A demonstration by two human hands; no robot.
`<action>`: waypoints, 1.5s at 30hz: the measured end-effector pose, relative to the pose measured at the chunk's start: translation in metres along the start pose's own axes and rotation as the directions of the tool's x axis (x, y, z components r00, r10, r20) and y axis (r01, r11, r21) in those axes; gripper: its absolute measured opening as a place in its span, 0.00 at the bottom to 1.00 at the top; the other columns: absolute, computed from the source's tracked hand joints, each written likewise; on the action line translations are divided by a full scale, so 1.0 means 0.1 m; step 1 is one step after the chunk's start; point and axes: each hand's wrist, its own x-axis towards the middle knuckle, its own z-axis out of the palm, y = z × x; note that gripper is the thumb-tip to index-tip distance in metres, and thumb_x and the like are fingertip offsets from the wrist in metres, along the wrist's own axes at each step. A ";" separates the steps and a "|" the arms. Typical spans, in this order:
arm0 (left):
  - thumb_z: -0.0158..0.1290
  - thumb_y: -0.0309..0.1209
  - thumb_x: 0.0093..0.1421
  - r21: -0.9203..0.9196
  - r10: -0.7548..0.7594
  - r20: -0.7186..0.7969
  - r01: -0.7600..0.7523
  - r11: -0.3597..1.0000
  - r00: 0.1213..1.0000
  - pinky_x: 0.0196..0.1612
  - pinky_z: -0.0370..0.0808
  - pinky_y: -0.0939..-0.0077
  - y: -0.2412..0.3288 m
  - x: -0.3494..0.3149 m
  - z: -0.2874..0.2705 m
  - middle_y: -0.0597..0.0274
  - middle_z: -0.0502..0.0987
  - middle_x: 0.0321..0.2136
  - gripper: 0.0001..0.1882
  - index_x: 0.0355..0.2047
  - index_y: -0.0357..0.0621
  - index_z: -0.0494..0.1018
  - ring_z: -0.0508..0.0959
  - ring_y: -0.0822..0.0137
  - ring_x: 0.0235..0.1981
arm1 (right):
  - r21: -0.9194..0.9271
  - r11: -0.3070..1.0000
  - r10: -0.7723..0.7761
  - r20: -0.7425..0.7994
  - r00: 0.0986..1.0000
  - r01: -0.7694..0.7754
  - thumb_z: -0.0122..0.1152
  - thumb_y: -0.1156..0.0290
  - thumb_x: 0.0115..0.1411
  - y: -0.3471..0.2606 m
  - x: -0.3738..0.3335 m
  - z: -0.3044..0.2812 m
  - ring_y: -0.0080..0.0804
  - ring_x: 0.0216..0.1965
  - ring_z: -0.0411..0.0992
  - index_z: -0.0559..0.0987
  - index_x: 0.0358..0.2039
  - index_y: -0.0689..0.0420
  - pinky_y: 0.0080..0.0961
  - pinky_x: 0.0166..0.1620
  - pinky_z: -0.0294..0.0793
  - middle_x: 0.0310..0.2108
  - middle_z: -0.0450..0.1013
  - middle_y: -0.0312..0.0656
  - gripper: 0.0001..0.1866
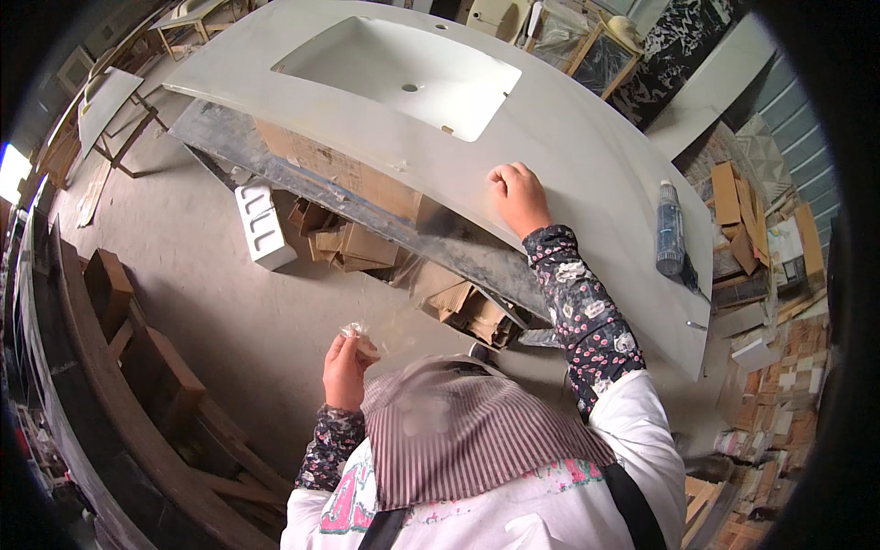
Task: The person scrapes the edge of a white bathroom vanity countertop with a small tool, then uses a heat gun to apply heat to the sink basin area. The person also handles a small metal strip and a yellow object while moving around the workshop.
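My right hand (520, 197) rests at the near edge of a white countertop (587, 174), its fingers curled in; whatever they may hold is hidden. The countertop has a white rectangular sink basin (403, 69) set into it, farther off and to the left of that hand. Low in front of my body, apart from the countertop, my left hand (345, 374) is closed on a small crumpled piece of clear plastic film (357, 335). To the right of my right hand, a bluish clear bottle (670, 234) is on the countertop.
A small thin object (697, 324) lies near the countertop's right end. Beneath it, a grey metal frame (357, 206) stands over cardboard pieces (353, 246). A white foam block (262, 229) is on the floor. Wooden racking (137, 367) runs along the left; boxes (738, 215) are piled right.
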 end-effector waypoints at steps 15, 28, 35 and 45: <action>0.47 0.36 0.68 -0.020 -0.021 -0.044 0.020 1.000 0.999 0.36 0.75 0.76 -0.07 -0.07 -0.04 0.63 0.76 0.29 0.11 0.39 0.41 0.71 0.76 0.72 0.29 | 0.062 0.998 -0.011 -0.017 1.000 0.012 0.56 0.79 0.51 0.00 0.00 0.02 0.48 0.36 0.71 0.76 0.27 0.57 0.40 0.40 0.73 0.31 0.72 0.46 0.03; 0.46 0.35 0.69 -0.034 0.002 -0.059 -0.004 0.999 0.998 0.35 0.75 0.76 -0.07 -0.07 -0.09 0.64 0.76 0.28 0.10 0.39 0.42 0.71 0.77 0.72 0.29 | 0.268 0.960 0.091 -0.017 0.996 -0.083 0.60 0.74 0.52 0.06 -0.04 0.00 0.42 0.33 0.72 0.79 0.28 0.57 0.36 0.37 0.74 0.32 0.73 0.44 0.03; 0.46 0.35 0.69 -0.039 0.017 -0.092 -0.021 0.999 0.996 0.34 0.76 0.76 -0.05 -0.15 -0.14 0.64 0.76 0.28 0.10 0.39 0.42 0.72 0.77 0.72 0.29 | 0.202 0.978 0.041 0.085 0.996 -0.057 0.63 0.72 0.54 0.07 0.00 -0.03 0.43 0.35 0.72 0.79 0.31 0.56 0.36 0.40 0.73 0.33 0.73 0.45 0.05; 0.43 0.34 0.68 -0.043 0.036 -0.094 -0.040 0.998 0.995 0.35 0.76 0.72 -0.07 -0.15 -0.20 0.62 0.75 0.29 0.10 0.40 0.42 0.71 0.76 0.69 0.29 | 0.345 0.939 -0.017 0.101 0.995 -0.019 0.56 0.74 0.59 0.06 -0.13 -0.11 0.45 0.40 0.72 0.75 0.33 0.60 0.36 0.46 0.72 0.34 0.73 0.47 0.04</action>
